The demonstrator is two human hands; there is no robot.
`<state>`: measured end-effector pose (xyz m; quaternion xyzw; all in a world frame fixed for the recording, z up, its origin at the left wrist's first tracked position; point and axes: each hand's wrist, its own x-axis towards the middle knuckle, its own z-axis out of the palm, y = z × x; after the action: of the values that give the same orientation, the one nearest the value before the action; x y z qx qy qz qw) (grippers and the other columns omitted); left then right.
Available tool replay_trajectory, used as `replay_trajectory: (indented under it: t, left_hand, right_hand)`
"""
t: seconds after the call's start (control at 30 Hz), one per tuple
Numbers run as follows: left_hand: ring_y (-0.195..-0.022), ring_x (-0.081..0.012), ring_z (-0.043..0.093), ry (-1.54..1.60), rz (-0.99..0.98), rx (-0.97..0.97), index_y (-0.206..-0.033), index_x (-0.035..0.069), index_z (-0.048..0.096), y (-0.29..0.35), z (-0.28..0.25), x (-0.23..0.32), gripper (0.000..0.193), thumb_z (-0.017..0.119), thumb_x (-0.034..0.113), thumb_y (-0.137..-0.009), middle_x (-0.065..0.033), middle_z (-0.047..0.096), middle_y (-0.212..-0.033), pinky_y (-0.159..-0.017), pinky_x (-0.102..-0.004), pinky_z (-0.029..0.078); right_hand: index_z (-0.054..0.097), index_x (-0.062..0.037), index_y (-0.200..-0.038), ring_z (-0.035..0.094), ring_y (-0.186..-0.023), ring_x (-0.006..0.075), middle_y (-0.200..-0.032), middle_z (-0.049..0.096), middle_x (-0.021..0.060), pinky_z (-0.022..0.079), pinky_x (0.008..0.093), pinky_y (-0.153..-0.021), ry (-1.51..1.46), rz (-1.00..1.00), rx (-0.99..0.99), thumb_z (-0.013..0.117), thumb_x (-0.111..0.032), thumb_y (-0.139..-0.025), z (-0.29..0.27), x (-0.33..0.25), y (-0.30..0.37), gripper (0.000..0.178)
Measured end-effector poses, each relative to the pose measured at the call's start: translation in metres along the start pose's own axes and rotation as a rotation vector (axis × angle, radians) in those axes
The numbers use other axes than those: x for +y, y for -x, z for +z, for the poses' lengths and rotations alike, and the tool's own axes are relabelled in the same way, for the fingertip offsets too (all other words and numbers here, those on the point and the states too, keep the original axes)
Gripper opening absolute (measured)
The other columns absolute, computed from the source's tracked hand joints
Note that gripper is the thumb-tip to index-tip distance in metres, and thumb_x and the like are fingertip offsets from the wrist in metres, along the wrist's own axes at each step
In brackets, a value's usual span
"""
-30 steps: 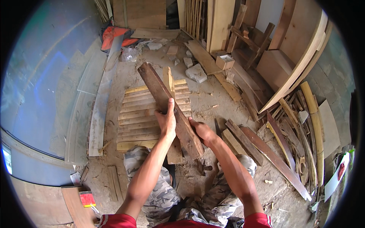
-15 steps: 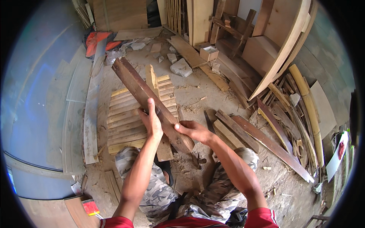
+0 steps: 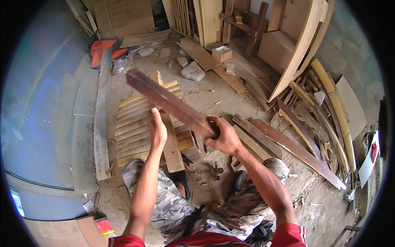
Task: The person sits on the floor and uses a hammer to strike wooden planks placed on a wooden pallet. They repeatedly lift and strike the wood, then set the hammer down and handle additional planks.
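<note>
A long reddish-brown wooden beam (image 3: 170, 101) is held up at a slant, its far end pointing to the upper left. My right hand (image 3: 225, 138) is wrapped round its near right end. Just below the beam's middle, my left hand (image 3: 158, 131) has its thumb raised and appears to be off the wood, open; its other fingers are partly hidden. Under the beam lies a panel of pale wooden slats (image 3: 133, 129) on the floor. A short light plank (image 3: 173, 146) rests across the panel, running toward my knees.
Loose planks (image 3: 257, 138) lie to the right, beside scrap wood and a bamboo pole (image 3: 334, 107). A wooden cabinet (image 3: 284, 47) and a small box (image 3: 222, 54) stand farther back, near a pale stone (image 3: 193, 71). Along the left wall runs a long board (image 3: 101, 131).
My left hand has come off the beam and sits lower. My right hand has shifted from the beam's side to its near end, which has swung up and right.
</note>
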<state>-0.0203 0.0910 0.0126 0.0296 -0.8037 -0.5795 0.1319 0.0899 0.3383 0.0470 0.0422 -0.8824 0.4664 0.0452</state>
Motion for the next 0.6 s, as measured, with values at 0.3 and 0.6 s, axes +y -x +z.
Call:
replay_trajectory:
  t: [0.3,0.6]
  left_hand:
    - [-0.147,-0.0411,0.028,-0.64,-0.064,-0.306,-0.159,-0.003,0.004,0.035,-0.018,-0.02,0.131,0.085,0.051,-0.07,-0.0294,0.026,-0.159,-0.123,-0.0494,0.022]
    - [-0.132,-0.0373,0.051,-0.484,-0.166,-0.191,-0.162,0.013,0.012,0.022,-0.061,-0.008,0.114,0.084,0.019,-0.072,-0.0236,0.045,-0.148,-0.107,-0.0512,0.05]
  right_hand:
    - [0.053,0.0032,-0.137,0.062,-0.115,0.0362,-0.125,0.06,0.0236,0.05,0.0426,-0.104,-0.104,0.289,0.28,0.078,-0.021,-0.072,-0.046,0.039,0.017,0.074]
    - [0.058,0.0052,-0.132,0.062,-0.115,0.0379,-0.12,0.063,0.0268,0.048,0.0429,-0.101,0.035,0.333,0.338,0.081,-0.028,-0.07,-0.063,0.064,0.036,0.074]
